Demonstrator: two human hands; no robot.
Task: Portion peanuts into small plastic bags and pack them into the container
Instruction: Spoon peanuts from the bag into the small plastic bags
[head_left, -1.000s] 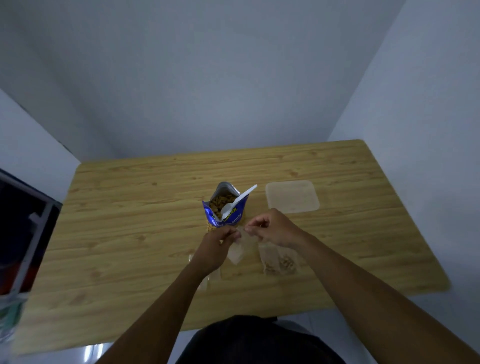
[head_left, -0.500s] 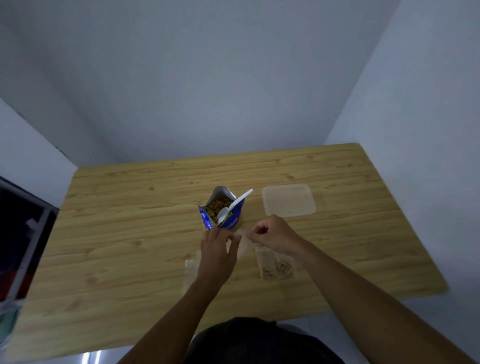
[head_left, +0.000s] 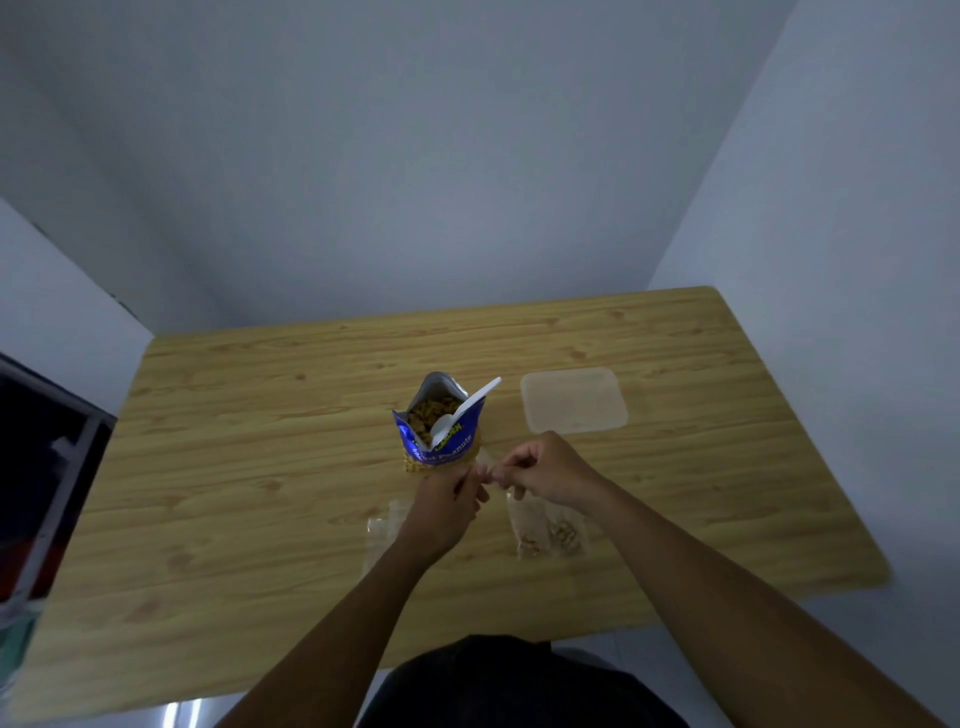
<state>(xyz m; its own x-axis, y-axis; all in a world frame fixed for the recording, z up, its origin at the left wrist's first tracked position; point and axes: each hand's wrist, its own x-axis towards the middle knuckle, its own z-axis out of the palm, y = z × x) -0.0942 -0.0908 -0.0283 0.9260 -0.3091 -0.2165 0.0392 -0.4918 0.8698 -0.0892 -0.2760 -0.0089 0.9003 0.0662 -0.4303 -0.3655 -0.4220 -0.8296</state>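
Note:
An open blue peanut packet (head_left: 440, 435) stands at the table's middle with a white plastic spoon (head_left: 465, 410) resting in it. Just in front of the packet, my left hand (head_left: 447, 499) and my right hand (head_left: 545, 473) meet, both pinching the top of a small clear plastic bag (head_left: 487, 470); most of it is hidden by my fingers. Two small bags holding peanuts (head_left: 548, 532) lie under my right wrist. Empty clear bags (head_left: 382, 530) lie beside my left wrist. The translucent container (head_left: 574, 400) sits to the right of the packet.
The wooden table (head_left: 260, 467) stands in a corner, with white walls behind and to the right. A dark shelf unit (head_left: 41, 467) stands off the table's left edge. My dark clothing shows at the near edge.
My left hand, spread flat half a second ago, has closed again and joined my right hand at the small bag's top. The view has tilted slightly.

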